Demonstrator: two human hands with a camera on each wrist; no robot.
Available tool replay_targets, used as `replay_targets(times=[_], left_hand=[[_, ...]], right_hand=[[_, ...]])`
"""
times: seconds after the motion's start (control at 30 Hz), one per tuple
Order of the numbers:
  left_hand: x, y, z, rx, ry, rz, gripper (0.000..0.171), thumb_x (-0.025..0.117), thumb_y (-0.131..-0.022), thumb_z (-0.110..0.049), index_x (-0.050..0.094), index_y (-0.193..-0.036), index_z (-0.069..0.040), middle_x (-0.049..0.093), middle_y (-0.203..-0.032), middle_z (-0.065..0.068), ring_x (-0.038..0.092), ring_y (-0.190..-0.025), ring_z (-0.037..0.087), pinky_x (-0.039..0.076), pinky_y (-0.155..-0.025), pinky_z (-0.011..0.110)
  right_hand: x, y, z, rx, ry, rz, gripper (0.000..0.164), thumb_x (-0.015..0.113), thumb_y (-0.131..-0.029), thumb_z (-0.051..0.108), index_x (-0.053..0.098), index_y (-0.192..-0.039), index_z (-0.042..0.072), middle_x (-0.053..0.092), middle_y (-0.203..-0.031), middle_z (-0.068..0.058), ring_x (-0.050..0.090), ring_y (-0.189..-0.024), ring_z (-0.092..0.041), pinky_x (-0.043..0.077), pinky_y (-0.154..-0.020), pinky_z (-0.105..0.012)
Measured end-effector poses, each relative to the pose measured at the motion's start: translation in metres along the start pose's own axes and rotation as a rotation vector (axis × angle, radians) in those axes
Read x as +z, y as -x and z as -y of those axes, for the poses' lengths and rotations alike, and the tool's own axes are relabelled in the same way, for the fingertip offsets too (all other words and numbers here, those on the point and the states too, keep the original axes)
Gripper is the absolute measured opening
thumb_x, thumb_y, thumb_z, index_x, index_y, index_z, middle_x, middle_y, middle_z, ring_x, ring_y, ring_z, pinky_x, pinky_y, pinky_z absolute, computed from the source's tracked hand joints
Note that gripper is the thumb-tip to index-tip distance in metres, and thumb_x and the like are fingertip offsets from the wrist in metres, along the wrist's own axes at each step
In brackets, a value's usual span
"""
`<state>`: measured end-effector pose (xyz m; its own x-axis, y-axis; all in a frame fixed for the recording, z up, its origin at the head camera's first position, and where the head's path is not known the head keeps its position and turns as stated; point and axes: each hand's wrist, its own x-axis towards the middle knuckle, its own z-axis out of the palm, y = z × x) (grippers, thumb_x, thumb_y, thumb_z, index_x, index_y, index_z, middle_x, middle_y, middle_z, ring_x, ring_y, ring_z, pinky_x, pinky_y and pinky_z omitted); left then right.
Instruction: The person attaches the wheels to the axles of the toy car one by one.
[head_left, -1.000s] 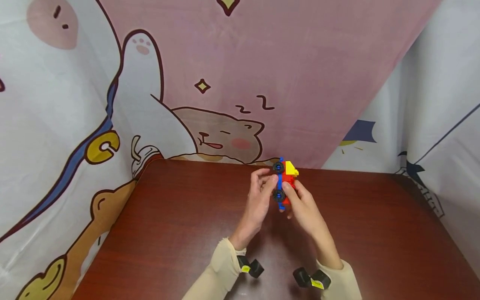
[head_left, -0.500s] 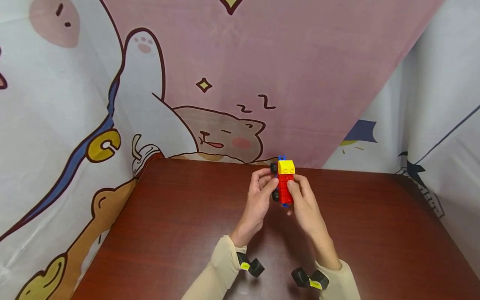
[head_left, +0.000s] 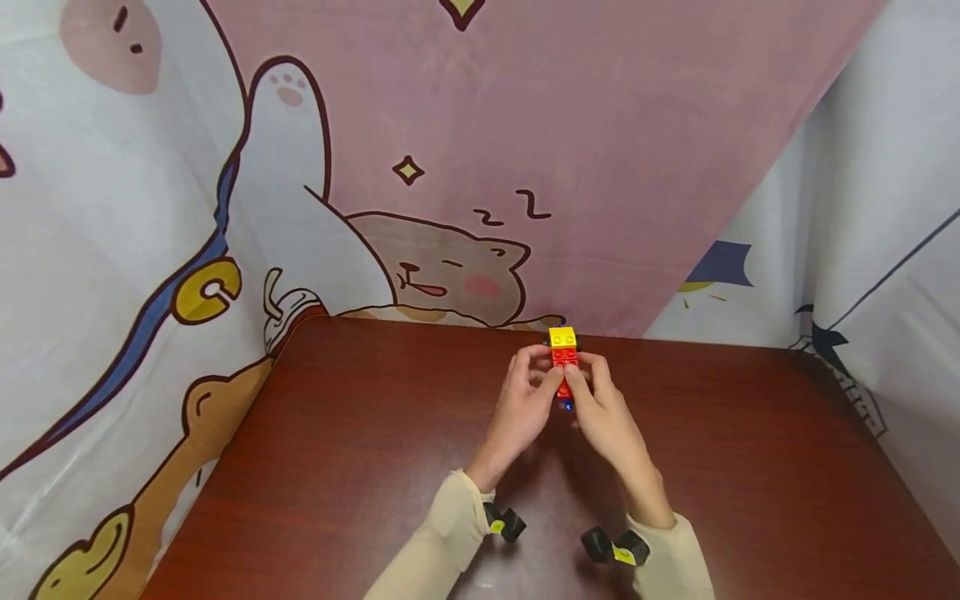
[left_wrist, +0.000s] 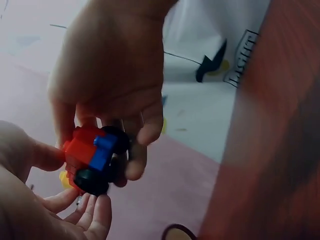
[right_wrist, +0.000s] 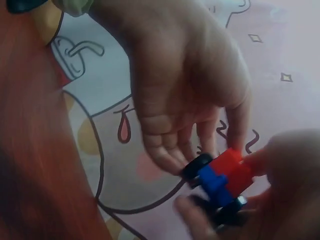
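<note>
Held up over the table between both hands is a toy car built of plastic bricks, with a yellow sloped block at its far end and red studded bricks behind. Both wrist views show its blue base and black wheels. My left hand grips the car's left side, thumb on the red bricks. From the right side my right hand holds it likewise, the two thumbs close together on top. Fingers hide much of the car's sides in the head view.
Beneath the hands spreads a dark red-brown wooden table. A printed cartoon curtain hangs along the table's back and sides. Black wrist devices sit at both cream sleeves.
The car has turned from showing its wheeled side to showing its studded top and yellow block. Both hands stay on it, and the thumbs have come closer together on the red bricks.
</note>
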<state>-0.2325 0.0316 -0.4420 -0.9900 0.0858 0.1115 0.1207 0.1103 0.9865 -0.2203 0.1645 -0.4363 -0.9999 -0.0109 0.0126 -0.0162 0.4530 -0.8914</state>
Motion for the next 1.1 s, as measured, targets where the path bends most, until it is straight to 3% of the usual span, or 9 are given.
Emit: replay_targets(times=[0.13, 0.23, 0.4, 0.6, 0.8, 0.9, 1.1], left_hand=[[0.000, -0.006, 0.010, -0.014, -0.084, 0.017, 0.035, 0.060, -0.098, -0.021, 0.053, -0.130, -0.009, 0.055, -0.118, 0.011, 0.059, -0.092, 0.013, 0.050, -0.077, 0.024], [-0.004, -0.010, 0.016, -0.019, -0.182, 0.073, 0.037, 0.061, -0.096, -0.018, 0.051, -0.129, -0.005, 0.055, -0.118, 0.013, 0.061, -0.091, 0.016, 0.053, -0.079, 0.026], [-0.008, -0.013, 0.026, -0.059, -0.378, 0.184, 0.034, 0.059, -0.097, -0.015, 0.049, -0.126, -0.001, 0.054, -0.116, 0.016, 0.061, -0.089, 0.018, 0.054, -0.079, 0.028], [-0.003, -0.010, 0.034, -0.120, -0.656, 0.286, 0.038, 0.057, -0.099, -0.018, 0.044, -0.129, 0.000, 0.052, -0.115, 0.015, 0.060, -0.094, 0.026, 0.052, -0.093, 0.039], [-0.001, -0.009, 0.040, -0.108, -0.757, 0.311, 0.043, 0.059, -0.096, -0.015, 0.043, -0.132, 0.002, 0.052, -0.118, 0.018, 0.063, -0.099, 0.032, 0.052, -0.097, 0.042], [0.000, -0.009, 0.043, -0.121, -0.772, 0.324, 0.046, 0.059, -0.095, -0.015, 0.041, -0.135, 0.002, 0.052, -0.121, 0.018, 0.063, -0.102, 0.033, 0.052, -0.098, 0.042], [0.003, -0.012, 0.048, -0.152, -0.786, 0.359, 0.048, 0.057, -0.097, -0.016, 0.039, -0.137, 0.004, 0.051, -0.128, 0.020, 0.062, -0.109, 0.033, 0.049, -0.102, 0.041]], right_hand=[[0.000, -0.004, -0.006, -0.035, 0.161, 0.026, 0.050, 0.041, -0.107, 0.035, 0.041, -0.144, 0.002, 0.054, -0.134, -0.022, 0.058, -0.113, -0.036, 0.050, -0.096, -0.051], [0.000, -0.006, -0.011, -0.058, 0.247, 0.042, 0.047, 0.045, -0.105, 0.024, 0.047, -0.141, -0.005, 0.055, -0.133, -0.025, 0.054, -0.119, -0.038, 0.042, -0.105, -0.056], [0.003, -0.009, -0.022, -0.068, 0.355, 0.123, 0.043, 0.049, -0.101, 0.017, 0.053, -0.134, -0.010, 0.060, -0.122, -0.026, 0.058, -0.110, -0.038, 0.046, -0.099, -0.055], [0.009, -0.013, -0.036, -0.083, 0.422, 0.231, 0.029, 0.052, -0.096, 0.010, 0.062, -0.116, -0.008, 0.062, -0.100, -0.018, 0.056, -0.092, -0.030, 0.047, -0.085, -0.047], [0.015, -0.018, -0.044, -0.071, 0.425, 0.268, 0.027, 0.054, -0.095, 0.009, 0.062, -0.114, -0.009, 0.063, -0.098, -0.017, 0.057, -0.091, -0.029, 0.048, -0.084, -0.045], [0.016, -0.019, -0.047, -0.061, 0.432, 0.281, 0.021, 0.055, -0.094, 0.008, 0.063, -0.107, -0.007, 0.059, -0.091, -0.013, 0.054, -0.084, -0.026, 0.045, -0.077, -0.040], [0.016, -0.020, -0.050, -0.056, 0.438, 0.294, 0.016, 0.055, -0.093, 0.006, 0.063, -0.102, -0.005, 0.059, -0.089, -0.012, 0.053, -0.083, -0.026, 0.045, -0.077, -0.040]])
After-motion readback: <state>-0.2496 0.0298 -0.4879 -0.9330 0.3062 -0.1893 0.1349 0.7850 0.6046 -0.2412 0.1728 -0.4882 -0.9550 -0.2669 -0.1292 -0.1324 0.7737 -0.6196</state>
